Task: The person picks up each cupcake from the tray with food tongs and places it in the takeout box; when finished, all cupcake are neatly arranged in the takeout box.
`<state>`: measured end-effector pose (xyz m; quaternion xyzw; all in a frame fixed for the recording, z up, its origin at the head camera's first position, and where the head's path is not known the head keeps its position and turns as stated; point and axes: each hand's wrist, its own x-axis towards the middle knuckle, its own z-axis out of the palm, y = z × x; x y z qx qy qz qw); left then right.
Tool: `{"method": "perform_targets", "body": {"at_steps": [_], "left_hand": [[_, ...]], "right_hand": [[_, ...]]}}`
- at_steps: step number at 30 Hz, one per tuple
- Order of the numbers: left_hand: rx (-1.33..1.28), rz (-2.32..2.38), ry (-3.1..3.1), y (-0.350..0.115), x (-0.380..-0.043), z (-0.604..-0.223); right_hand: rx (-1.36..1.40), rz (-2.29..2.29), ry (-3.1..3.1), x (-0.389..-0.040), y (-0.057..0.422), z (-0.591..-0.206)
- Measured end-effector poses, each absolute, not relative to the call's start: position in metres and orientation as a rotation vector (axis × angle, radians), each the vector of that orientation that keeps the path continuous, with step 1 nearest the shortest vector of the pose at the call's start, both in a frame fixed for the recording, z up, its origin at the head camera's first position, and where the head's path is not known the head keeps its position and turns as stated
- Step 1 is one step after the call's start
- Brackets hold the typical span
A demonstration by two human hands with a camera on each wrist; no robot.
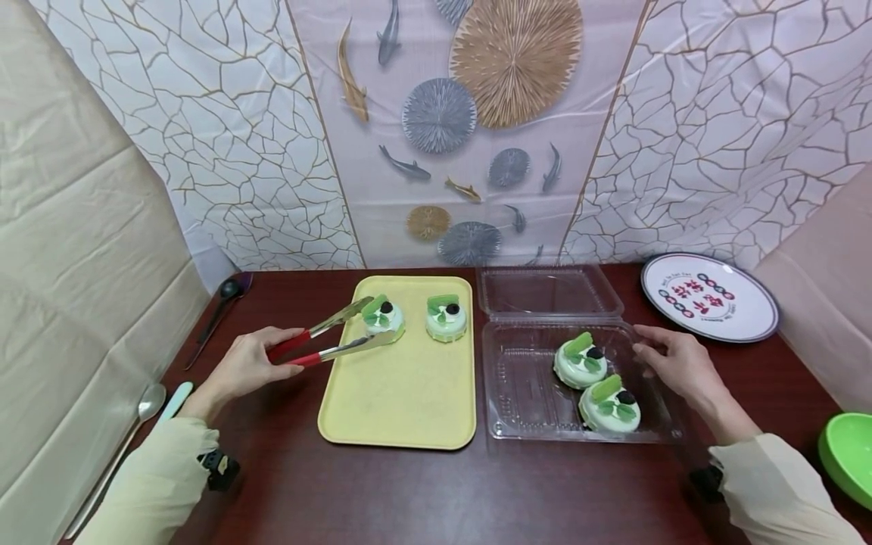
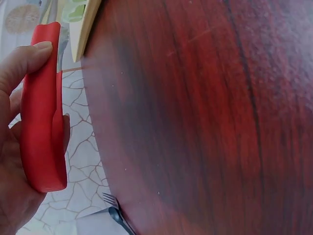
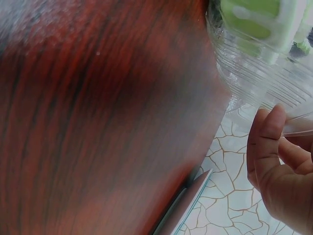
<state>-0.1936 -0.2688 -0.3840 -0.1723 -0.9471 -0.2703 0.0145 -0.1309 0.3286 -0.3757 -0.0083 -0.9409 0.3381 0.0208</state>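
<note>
My left hand holds a pair of red-handled tongs. In the head view their metal arms stand spread on either side of a small white cake; whether they touch it I cannot tell. It carries a dark berry and green toppings. Another such cake sits beside it on the yellow tray. My right hand pinches the right rim of an open clear plastic container. Inside that container lie two similar cakes, one farther back and one nearer.
The container's clear lid lies folded back behind it. A white plate with red lettering is at back right, a green bowl at the right edge. Dark utensils and a long metal spoon lie on the left.
</note>
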Motion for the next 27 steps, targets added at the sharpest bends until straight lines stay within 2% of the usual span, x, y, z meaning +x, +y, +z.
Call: {"method": "perform_targets", "body": {"at_steps": [16, 27], "left_hand": [[-0.567, -0.881, -2.941, -0.269, -0.202, -0.396], [-0.546, -0.901, -2.935, -0.274, -0.198, -0.39]], "right_hand": [[-0.033, 1.063, -2.907, -0.13, 0.329, -0.378], [-0.023, 1.071, -2.905, -0.132, 0.33, -0.376]]}}
